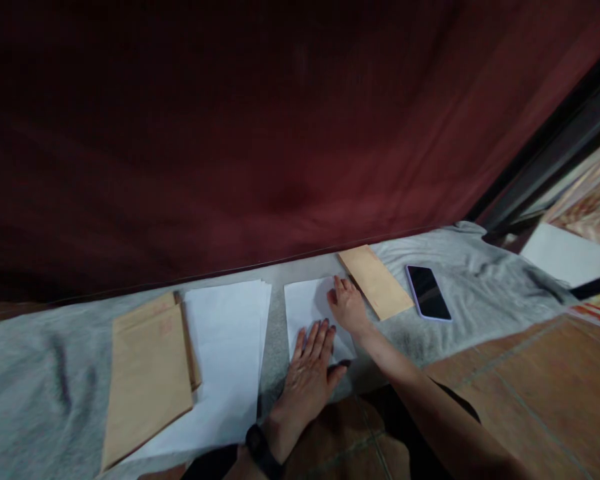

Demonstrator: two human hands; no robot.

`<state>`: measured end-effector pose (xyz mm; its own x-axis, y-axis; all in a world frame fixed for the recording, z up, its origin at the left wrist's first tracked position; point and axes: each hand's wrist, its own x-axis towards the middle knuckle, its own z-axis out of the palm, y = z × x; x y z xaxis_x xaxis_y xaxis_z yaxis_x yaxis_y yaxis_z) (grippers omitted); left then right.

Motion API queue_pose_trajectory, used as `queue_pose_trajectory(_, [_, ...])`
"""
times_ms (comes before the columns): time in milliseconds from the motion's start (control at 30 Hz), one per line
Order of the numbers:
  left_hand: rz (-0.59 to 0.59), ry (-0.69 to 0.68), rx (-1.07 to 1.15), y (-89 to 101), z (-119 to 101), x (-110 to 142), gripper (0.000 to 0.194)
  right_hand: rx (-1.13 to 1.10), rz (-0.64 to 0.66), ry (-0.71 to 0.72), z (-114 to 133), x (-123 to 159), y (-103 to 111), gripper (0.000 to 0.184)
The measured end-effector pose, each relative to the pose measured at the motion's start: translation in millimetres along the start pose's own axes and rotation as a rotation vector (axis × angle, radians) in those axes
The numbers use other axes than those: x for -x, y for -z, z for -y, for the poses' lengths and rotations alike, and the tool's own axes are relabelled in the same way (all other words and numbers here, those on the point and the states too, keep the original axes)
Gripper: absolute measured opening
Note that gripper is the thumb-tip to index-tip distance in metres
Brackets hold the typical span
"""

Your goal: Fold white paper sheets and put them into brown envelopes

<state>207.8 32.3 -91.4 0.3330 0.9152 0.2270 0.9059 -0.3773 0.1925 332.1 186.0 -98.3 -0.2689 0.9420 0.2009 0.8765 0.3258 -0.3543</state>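
A white sheet of paper (300, 300), smaller than the sheets beside it and seemingly folded, lies on the grey cloth. My left hand (310, 373) is flat on its lower part with the fingers stretched out. At the sheet's upper right edge rests my right hand (349, 305), its fingers slightly bent and pressing on the paper, holding nothing. Just right of that hand lies a single brown envelope (377, 280). To the left is a stack of white paper (227, 333), partly covered by several brown envelopes (147, 380).
A phone (429, 293) with a dark screen and pale purple case lies at the right on the grey cloth (485, 287). Behind the cloth rises a dark red surface (280, 167). Brown floor tiles (545, 387) show in front, and printed items (587, 200) stand at far right.
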Motion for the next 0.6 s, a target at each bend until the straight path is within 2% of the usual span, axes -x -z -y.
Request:
queue_pose_trajectory(133, [-0.037, 0.032, 0.035, -7.1, -0.6, 1.5, 0.073, -0.193, -0.014, -0.096, -8.2, 11.9, -0.3, 0.034])
queue_pose_trajectory(233, [-0.060, 0.068, 0.092, -8.9, -0.6, -1.3, 0.070, -0.378, -0.040, -0.070, -12.6, 12.8, -0.9, 0.024])
queue_pose_trajectory(333, [-0.112, 0.152, 0.226, 1.0, 6.6, -11.0, 0.063, -0.461, -0.036, -0.015, -11.3, 6.1, 12.6, 0.024])
queue_pose_trajectory(400, [-0.213, 0.283, 0.363, 14.7, 16.2, -20.2, 0.055, -0.538, -0.112, 0.011, -9.1, 2.7, 31.9, 0.028])
queue_pose_trajectory(467, [-0.378, 0.480, 0.543, 31.0, 27.9, -29.1, 0.052, -0.670, -0.350, 0.061, -7.5, 4.3, 54.5, 0.026])
queue_pose_trajectory(500, [-0.446, 0.583, 0.671, 38.8, 33.7, -32.7, 0.052, -0.682, -0.426, 0.108, -7.1, 7.3, 64.6, 0.025])
queue_pose_trajectory(533, [-0.508, 0.685, 0.830, 46.0, 39.2, -35.6, 0.053, -0.669, -0.459, 0.177, -6.7, 11.7, 72.6, 0.023])
queue_pose_trajectory(600, [-0.560, 0.860, 1.205, 57.8, 49.0, -38.9, 0.054, -0.574, -0.420, 0.356, -6.0, 23.1, 80.7, 0.023])
